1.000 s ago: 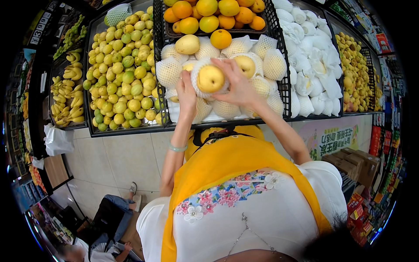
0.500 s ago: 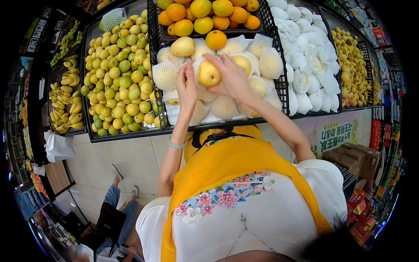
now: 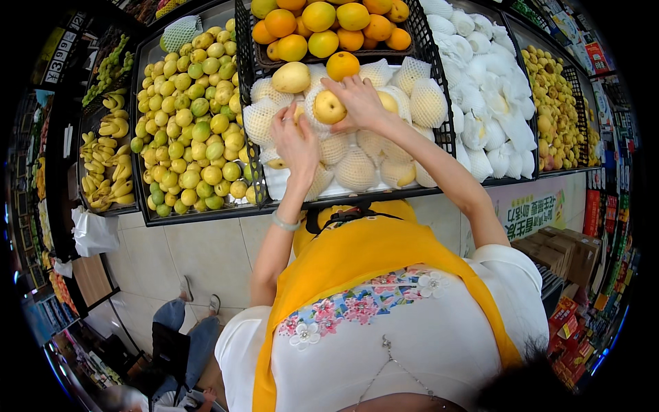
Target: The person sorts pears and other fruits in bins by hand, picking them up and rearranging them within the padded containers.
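- Bananas point(image 3: 118, 170) lie in a tray well to the left of the black crate point(image 3: 440, 65); a white plastic bag point(image 3: 95, 232) hangs below them, also well left of the crate.
- Round yellow and green fruit point(image 3: 206, 123) fill the tray just beside the crate's left wall.
- The left hand point(image 3: 296, 143) is in the left half of the crate, fingers bent and slightly spread among the netted pears point(image 3: 353, 170); its fingertips are partly hidden, so I cannot tell whether it grips anything.
- A bare yellow pear point(image 3: 291, 77) rests on the netted ones toward the crate's far left.
- The yellow pear in a white foam net point(image 3: 329, 108) is near the middle of the crate, its bare end facing up.
- The right hand point(image 3: 359, 103) holds that pear from its right side, fingers and thumb curved around it.
- A single orange point(image 3: 342, 66) sits just beyond, before the oranges point(image 3: 322, 27) at the crate's far end.
- White-wrapped pieces point(image 3: 491, 103) fill the tray beside the crate's right wall.
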A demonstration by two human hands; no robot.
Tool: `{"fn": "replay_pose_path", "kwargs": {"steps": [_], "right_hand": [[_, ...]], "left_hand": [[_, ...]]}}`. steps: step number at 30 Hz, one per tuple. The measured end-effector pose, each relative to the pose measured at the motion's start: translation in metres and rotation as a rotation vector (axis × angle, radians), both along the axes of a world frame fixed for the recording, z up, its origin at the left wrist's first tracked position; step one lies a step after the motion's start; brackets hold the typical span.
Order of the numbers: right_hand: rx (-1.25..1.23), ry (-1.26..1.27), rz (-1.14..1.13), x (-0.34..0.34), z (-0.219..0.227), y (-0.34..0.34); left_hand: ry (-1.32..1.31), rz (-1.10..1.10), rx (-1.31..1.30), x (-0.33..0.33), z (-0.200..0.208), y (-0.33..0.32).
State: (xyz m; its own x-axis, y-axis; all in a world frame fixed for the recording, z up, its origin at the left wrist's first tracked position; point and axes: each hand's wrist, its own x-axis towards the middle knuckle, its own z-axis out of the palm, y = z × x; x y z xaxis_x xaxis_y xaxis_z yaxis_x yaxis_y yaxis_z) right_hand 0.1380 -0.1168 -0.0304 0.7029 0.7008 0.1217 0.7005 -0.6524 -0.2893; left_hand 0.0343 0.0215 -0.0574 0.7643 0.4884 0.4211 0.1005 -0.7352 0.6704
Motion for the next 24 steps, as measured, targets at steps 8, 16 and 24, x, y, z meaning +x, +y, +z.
{"fn": "replay_pose_path", "kwargs": {"steps": [8,16,24], "right_hand": [[0.207,0.0,0.04,0.004,0.023,-0.018],[0.417,-0.027,0.122,-0.014,0.01,-0.017],[0.357,-0.03,0.113,-0.011,0.0,-0.003]], "left_hand": [[0.04,0.099,-0.06,-0.046,0.012,0.03],[0.028,-0.098,-0.309,-0.009,0.029,-0.025],[0.033,0.042,-0.566,0.03,-0.032,0.0]]}}
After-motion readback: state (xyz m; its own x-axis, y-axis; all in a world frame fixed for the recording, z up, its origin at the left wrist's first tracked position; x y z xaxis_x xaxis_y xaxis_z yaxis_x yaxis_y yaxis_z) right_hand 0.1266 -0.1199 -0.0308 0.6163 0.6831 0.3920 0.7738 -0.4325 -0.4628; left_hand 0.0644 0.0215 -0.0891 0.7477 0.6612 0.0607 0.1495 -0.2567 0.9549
